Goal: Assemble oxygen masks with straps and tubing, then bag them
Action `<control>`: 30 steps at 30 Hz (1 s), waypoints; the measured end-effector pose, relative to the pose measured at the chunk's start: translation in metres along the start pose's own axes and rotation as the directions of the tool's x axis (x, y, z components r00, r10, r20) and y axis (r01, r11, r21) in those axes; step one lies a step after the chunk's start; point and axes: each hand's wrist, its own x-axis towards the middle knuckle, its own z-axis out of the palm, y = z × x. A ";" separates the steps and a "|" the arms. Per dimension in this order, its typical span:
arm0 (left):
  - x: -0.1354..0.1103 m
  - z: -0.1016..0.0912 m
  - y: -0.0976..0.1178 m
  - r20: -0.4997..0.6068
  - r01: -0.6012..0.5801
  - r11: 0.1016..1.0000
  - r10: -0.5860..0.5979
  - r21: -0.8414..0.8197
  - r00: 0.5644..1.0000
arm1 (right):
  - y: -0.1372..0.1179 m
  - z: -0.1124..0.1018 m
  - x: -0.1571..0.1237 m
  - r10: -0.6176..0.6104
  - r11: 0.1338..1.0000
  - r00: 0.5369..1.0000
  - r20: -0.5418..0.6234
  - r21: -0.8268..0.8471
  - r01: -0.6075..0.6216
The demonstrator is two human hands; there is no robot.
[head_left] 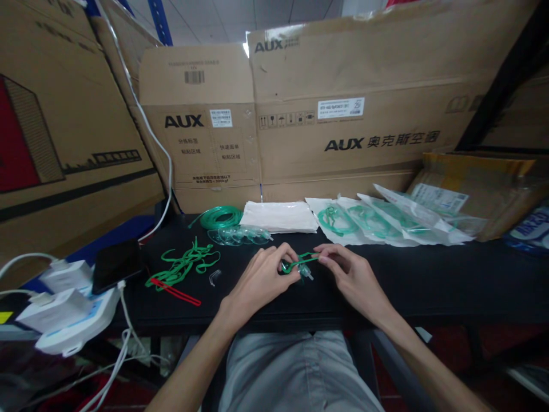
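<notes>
My left hand [266, 276] and my right hand [348, 273] meet over the middle of the black table [429, 280]. Both pinch a green elastic strap [301, 261] stretched between their fingertips. A small clear plastic piece [306, 272] hangs at the strap, just under my left fingertips. Both hands are closed on the strap.
Loose green straps [184, 262], a red strip [176, 292] and a small clear clip [214, 277] lie to the left. Behind are coiled green tubing [221, 217], clear masks [238, 234], a stack of white bags [278, 217] and several packaged sets [386, 223]. A phone [115, 264], chargers [64, 297] and cardboard boxes [343, 114] surround.
</notes>
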 end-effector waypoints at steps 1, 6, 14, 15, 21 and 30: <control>0.000 -0.001 0.000 -0.001 0.002 1.000 -0.002 -0.005 1.000 | 0.000 -0.002 0.001 -0.001 1.000 1.000 -0.006 -0.006 0.001; 0.000 -0.006 -0.002 -0.003 0.011 0.999 -0.011 -0.035 1.000 | 0.001 -0.011 0.003 0.000 1.000 1.000 -0.023 -0.025 -0.001; -0.001 -0.006 0.004 0.106 0.007 0.986 0.011 -0.168 0.994 | -0.005 0.004 -0.006 0.019 1.000 0.984 0.178 0.010 -0.021; -0.001 -0.008 0.005 0.140 0.017 0.979 0.012 -0.203 0.990 | -0.005 0.007 -0.007 0.018 1.000 0.977 0.213 0.010 -0.020; -0.002 -0.031 0.004 0.258 0.130 0.965 -0.068 -0.230 0.964 | -0.012 0.009 -0.010 -0.069 0.994 0.936 0.345 -0.057 0.094; 0.018 -0.031 0.005 0.060 0.042 0.999 -0.044 0.033 0.997 | -0.015 0.015 -0.012 -0.190 0.970 0.901 0.390 -0.068 0.234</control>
